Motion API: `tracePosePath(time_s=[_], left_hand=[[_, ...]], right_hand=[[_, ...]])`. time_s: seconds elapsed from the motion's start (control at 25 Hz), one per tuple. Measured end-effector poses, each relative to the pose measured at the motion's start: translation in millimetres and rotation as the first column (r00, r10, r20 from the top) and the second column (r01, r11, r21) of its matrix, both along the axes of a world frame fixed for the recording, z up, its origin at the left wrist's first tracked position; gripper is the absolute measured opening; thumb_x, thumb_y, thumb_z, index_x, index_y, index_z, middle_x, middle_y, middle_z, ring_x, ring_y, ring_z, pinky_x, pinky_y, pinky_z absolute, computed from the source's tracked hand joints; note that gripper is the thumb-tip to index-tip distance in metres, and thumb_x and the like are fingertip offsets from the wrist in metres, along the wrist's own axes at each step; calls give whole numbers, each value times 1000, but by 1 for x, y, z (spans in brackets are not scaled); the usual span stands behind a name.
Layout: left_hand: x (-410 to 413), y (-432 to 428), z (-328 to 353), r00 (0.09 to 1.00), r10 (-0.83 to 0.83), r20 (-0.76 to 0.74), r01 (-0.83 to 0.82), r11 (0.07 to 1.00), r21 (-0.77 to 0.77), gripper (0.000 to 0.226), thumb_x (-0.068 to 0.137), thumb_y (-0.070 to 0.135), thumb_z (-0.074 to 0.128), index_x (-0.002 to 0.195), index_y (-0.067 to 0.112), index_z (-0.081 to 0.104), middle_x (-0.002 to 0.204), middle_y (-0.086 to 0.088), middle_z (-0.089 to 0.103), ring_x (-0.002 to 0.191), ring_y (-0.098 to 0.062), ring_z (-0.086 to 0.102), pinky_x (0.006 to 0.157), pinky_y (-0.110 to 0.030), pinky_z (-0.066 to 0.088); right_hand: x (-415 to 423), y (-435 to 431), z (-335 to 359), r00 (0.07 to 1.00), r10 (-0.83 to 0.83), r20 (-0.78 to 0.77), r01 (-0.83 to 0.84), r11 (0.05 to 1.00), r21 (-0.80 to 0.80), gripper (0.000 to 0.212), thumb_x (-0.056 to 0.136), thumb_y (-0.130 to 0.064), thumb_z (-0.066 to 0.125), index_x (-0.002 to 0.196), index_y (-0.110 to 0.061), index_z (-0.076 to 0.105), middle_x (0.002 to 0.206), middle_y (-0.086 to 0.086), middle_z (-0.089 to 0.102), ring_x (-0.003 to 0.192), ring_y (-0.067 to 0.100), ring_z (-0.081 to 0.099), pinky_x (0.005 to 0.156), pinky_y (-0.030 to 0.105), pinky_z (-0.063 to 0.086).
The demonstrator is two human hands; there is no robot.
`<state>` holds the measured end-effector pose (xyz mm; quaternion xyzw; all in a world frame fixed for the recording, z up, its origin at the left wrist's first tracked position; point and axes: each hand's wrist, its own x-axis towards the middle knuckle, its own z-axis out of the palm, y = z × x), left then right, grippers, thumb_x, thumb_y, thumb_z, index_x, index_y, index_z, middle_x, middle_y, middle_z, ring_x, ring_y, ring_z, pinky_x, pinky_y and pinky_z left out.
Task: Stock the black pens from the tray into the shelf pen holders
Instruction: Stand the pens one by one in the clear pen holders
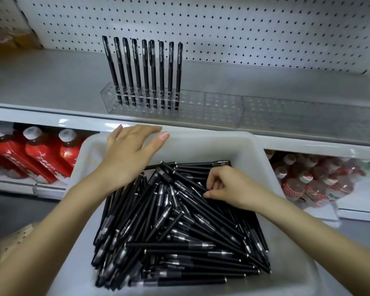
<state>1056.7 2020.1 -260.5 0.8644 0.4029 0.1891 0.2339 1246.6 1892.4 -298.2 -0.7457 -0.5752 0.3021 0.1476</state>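
nine pens (145, 71) stand in holder (171, 101) above tray (201, 144); left hand (128, 154) spread flat, empty; right hand (224, 186) pinching tray pens (179, 231).

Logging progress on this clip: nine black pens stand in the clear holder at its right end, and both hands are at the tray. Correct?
Not quite. The nine standing pens fill the left end of the clear holder, not the right, as the head view shows. The rest holds.

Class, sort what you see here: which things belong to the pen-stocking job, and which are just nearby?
Job:
loose black pens
white tray
clear pen holders
standing pens
left hand
right hand

Nearby:
red bottles
small bottles
pegboard
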Motion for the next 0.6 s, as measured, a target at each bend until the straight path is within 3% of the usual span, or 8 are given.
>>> tracePosePath(time_s=[0.12, 0.2, 0.28, 0.4, 0.52, 0.6], left_hand=[[-2, -6, 5, 984, -24, 177, 24, 1000, 5, 51, 85, 65, 42, 117, 31, 61, 122, 16, 56, 117, 1, 42, 112, -23, 19], [-2, -12, 12, 943, -77, 323, 82, 997, -1, 34, 87, 49, 50, 108, 29, 67, 112, 16, 62, 110, 4, 50, 99, -15, 35], [0, -16, 19, 939, -143, 313, 151, 989, -3, 28, 84, 42, 52, 101, 30, 70, 101, 16, 66, 103, 1, 55, 88, -11, 40], [1, -11, 25, 944, -183, 273, 195, 981, -16, 21, 81, 39, 61, 96, 30, 72, 91, 17, 68, 92, 0, 60, 77, -11, 43], [2, -6, 28, 931, -127, 343, 154, 987, -50, 11, 81, 23, 68, 89, 27, 74, 84, 17, 71, 82, 1, 63, 71, -13, 45], [6, -5, 32, 893, -63, 446, 152, 975, -165, 9, 77, 17, 72, 83, 23, 75, 78, 10, 73, 74, -6, 65, 70, -23, 50]], right_hand=[[0, 4, 14, 999, 23, -38, -22, 999, 37, 20, 86, -23, 68, 75, -24, 51, 69, -11, 56, 66, 5, 54, 63, 16, 43], [-3, 9, 33, 985, 45, -168, -29, 994, 101, 19, 90, -17, 61, 76, -23, 49, 68, -6, 61, 62, 8, 60, 65, 26, 50], [-4, 16, 57, 982, 85, -171, -54, 982, 180, 17, 91, -15, 58, 78, -24, 52, 67, -3, 64, 56, 6, 61, 61, 29, 51], [1, 29, 91, 992, 118, -51, -99, 953, 287, 12, 86, -19, 65, 77, -26, 62, 68, -3, 68, 54, 2, 60, 54, 17, 46], [8, 38, 113, 982, 100, -158, -39, 937, 348, 7, 75, -15, 76, 74, -15, 69, 64, 3, 69, 51, 7, 62, 48, 16, 46], [9, 46, 126, 976, 42, -216, 45, 924, 380, 16, 67, -14, 82, 72, -7, 68, 60, 7, 68, 47, 8, 59, 48, 15, 45]])
